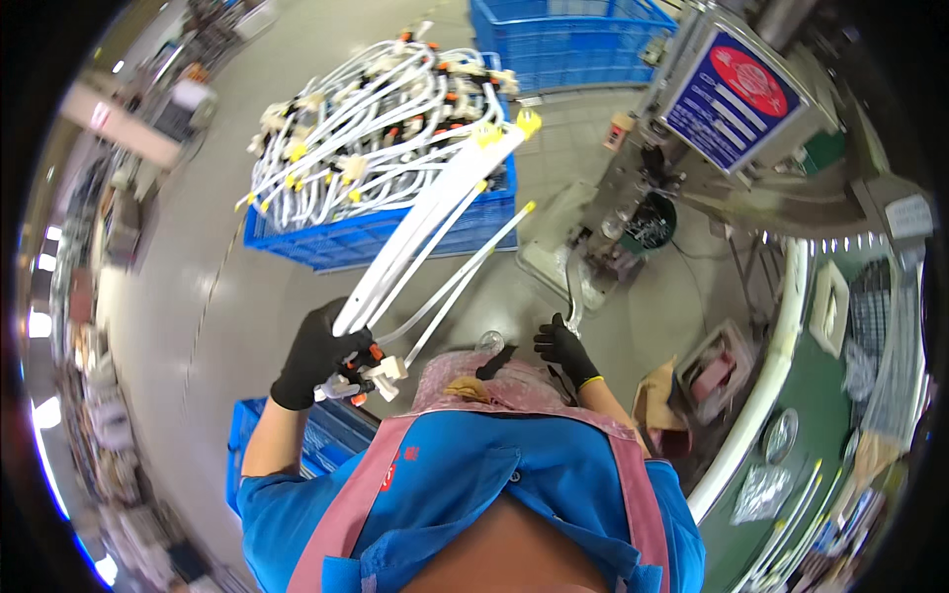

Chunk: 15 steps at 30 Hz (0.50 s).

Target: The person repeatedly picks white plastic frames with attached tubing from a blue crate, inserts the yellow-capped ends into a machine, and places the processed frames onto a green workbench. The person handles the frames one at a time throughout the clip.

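My left hand [314, 358], in a black glove, is closed around the near end of a folded white frame [435, 222]. Flat white bars and thinner white tubes with yellow tips make up this frame, which slants up and away to the right. Beside my fingers, cream, black and orange plastic fittings [386, 374] stick out at its near end. My right hand [561, 348], also gloved in black, has its fingers apart and shows nothing in it. Just beyond it is a curved metal lever [575, 296] on the machine; whether the fingertips touch it I cannot tell.
A blue crate [346, 249] piled with similar frames [366, 128] stands ahead; another blue crate [568, 49] is behind it. The machine [613, 237] rises ahead to the right, with a green bin [652, 222] beside it. A green worktable [732, 524] lies at right.
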### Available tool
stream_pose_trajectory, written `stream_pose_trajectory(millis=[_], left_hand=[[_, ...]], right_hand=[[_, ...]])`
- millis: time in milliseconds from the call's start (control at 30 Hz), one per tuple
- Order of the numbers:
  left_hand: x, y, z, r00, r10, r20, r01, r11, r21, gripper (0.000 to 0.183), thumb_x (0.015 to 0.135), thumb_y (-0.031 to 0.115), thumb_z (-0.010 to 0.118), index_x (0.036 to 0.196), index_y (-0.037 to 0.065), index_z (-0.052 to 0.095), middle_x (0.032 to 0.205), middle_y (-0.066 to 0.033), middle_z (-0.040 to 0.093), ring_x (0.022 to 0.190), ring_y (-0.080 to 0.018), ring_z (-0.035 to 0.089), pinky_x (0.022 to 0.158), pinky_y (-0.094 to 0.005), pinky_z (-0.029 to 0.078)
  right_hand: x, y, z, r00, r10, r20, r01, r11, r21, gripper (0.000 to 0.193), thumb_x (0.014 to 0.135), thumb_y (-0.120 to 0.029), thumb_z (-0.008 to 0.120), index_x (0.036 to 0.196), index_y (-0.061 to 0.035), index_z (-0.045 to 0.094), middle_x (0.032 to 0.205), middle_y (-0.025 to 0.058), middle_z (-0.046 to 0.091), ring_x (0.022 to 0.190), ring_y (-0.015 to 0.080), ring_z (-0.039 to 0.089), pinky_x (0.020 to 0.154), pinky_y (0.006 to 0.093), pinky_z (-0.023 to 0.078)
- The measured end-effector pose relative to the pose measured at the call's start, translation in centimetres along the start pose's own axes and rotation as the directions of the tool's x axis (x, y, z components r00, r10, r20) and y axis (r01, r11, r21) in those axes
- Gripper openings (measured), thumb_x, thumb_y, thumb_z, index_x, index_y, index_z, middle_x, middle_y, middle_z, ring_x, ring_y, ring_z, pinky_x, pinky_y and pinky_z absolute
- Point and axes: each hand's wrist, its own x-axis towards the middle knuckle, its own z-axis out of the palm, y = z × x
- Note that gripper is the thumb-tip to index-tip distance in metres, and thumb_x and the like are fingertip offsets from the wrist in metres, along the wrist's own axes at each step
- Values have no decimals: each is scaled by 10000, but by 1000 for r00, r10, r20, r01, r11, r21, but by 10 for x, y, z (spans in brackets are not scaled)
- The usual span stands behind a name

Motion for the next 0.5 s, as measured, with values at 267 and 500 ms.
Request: stream_pose_trajectory(millis=[267,500], left_hand=[[-118,74,-14,897,-63,-438,-42,973,-225,468,688,138,700,1100,-50,580,778,-71,623,659,-127,579,616,-252,468],[-150,33,-66,736,59,-674,-270,939,-212,540,749,215,643,1180,-85,515,758,-43,545,628,-101,479,572,-230,375]], right_hand=[[85,-31,73,954,-159,-255,62,934,-351,950,826,-828,141,1444,-141,357,1435,87,440,1254,307,423,1048,461,290],[34,-85,207,805,-272,527,193,960,201,862,879,-696,338,1427,-30,332,1302,276,498,1130,445,536,1018,593,374]])
